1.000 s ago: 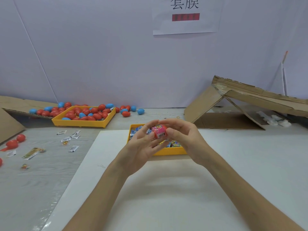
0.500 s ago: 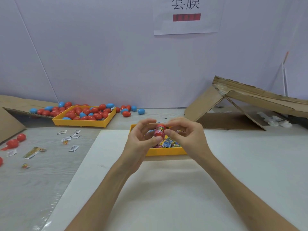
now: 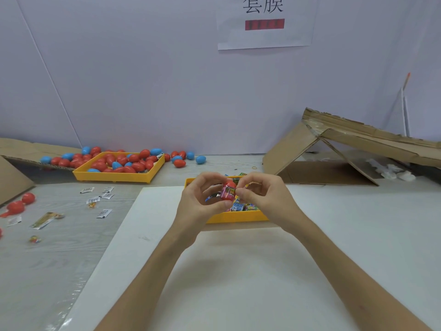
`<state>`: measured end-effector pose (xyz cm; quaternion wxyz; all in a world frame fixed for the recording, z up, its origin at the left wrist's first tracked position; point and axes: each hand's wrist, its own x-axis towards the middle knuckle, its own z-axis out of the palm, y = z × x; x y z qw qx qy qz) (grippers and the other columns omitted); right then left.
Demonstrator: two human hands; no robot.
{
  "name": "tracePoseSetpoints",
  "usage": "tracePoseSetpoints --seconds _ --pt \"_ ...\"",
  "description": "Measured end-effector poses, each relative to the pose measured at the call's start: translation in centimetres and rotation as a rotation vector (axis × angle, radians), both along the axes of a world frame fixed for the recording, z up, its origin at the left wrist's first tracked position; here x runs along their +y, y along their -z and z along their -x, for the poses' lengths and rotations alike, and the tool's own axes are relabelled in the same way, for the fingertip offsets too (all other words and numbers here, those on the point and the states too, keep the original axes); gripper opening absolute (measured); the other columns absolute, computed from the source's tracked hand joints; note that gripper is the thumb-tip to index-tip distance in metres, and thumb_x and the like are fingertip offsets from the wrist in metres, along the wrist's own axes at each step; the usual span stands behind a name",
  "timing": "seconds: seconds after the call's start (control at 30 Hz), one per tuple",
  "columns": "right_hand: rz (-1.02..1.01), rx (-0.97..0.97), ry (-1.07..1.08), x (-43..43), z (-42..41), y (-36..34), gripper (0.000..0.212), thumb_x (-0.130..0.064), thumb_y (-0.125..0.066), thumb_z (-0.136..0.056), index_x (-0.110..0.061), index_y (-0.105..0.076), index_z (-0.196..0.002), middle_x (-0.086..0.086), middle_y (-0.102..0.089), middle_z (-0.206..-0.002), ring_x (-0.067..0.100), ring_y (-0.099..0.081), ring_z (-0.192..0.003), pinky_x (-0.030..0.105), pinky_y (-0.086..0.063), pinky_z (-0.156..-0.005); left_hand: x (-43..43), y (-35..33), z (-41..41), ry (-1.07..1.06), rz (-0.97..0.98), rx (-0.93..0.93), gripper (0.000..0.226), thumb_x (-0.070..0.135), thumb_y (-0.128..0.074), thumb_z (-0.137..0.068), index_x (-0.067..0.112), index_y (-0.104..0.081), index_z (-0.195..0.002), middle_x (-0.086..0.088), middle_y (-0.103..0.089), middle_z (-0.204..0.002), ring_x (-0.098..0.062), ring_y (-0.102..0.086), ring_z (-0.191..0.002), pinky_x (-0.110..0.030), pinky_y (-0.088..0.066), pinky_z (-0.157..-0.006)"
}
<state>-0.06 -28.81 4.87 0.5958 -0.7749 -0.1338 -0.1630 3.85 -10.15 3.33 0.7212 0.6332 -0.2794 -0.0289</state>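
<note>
While our left hand (image 3: 198, 201) and right hand (image 3: 265, 199) pinch the red egg (image 3: 228, 191), white sheet (image 3: 238, 271) covers worktop (image 3: 47, 259), plain wall (image 3: 143, 80) behind

My left hand (image 3: 198, 199) and right hand (image 3: 265, 197) meet raised before me, fingers curled, thumbs pinching inward, forearms converging

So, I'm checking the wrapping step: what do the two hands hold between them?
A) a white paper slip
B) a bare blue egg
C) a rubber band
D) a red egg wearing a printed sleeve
D: the left hand and right hand both pinch a red egg with a colourful printed sleeve round it.
</note>
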Motion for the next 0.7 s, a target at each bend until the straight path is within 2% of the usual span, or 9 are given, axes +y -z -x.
tracePoseSetpoints --seconds 0.13,0.27,0.53,0.6,0.7 --pt "0.159 -0.049 0.030 0.2 0.1 0.3 0.014 -0.004 -0.067 -0.094 -0.015 -0.064 -0.085 -0.008 -0.063 -0.073 0.014 -0.063 -0.069 0.039 -0.054 -0.071 0.1 0.0 0.0 -0.021 -0.046 -0.043 0.046 -0.007 -0.082 -0.074 0.020 -0.066 -0.108 0.008 -0.074 -0.107 -0.012 -0.069 -0.107 -0.025 -0.058 -0.081" --pt "0.267 -0.053 0.029 0.2 0.2 0.6 0.017 -0.005 -0.059 -0.098 -0.017 -0.057 -0.086 -0.007 -0.056 -0.077 0.023 -0.061 -0.073 0.045 -0.052 -0.073 -0.1 0.1 0.0 -0.045 -0.085 -0.081 0.046 -0.006 -0.084 -0.074 0.021 -0.067 -0.106 0.014 -0.074 -0.106 -0.006 -0.069 -0.104 -0.019 -0.057 -0.078" --pt "0.361 -0.067 0.044 0.3 0.1 1.1 0.022 -0.010 -0.051 -0.102 -0.025 -0.048 -0.086 -0.003 -0.055 -0.081 0.022 -0.057 -0.074 0.036 -0.047 -0.068 -0.1 0.2 -0.1 -0.038 -0.086 -0.069 0.042 -0.006 -0.081 -0.077 0.020 -0.067 -0.107 0.012 -0.075 -0.106 -0.006 -0.070 -0.104 -0.018 -0.056 -0.079" --pt "0.379 -0.083 0.077 0.3 -0.1 1.1 0.022 -0.009 -0.051 -0.102 -0.025 -0.048 -0.087 -0.004 -0.054 -0.082 0.023 -0.055 -0.075 0.035 -0.046 -0.067 0.0 0.1 -0.1 -0.026 -0.092 -0.045 0.040 -0.005 -0.079 -0.079 0.020 -0.066 -0.108 0.010 -0.075 -0.107 -0.008 -0.070 -0.105 -0.020 -0.056 -0.079" --pt "0.322 -0.055 0.150 -0.1 -0.4 0.9 0.013 -0.008 -0.051 -0.102 -0.015 -0.052 -0.091 0.001 -0.057 -0.077 0.025 -0.059 -0.072 0.037 -0.049 -0.066 0.1 0.2 -0.2 0.020 -0.062 0.026 0.040 0.002 -0.079 -0.082 0.018 -0.063 -0.116 0.000 -0.074 -0.115 -0.019 -0.069 -0.111 -0.033 -0.060 -0.085"
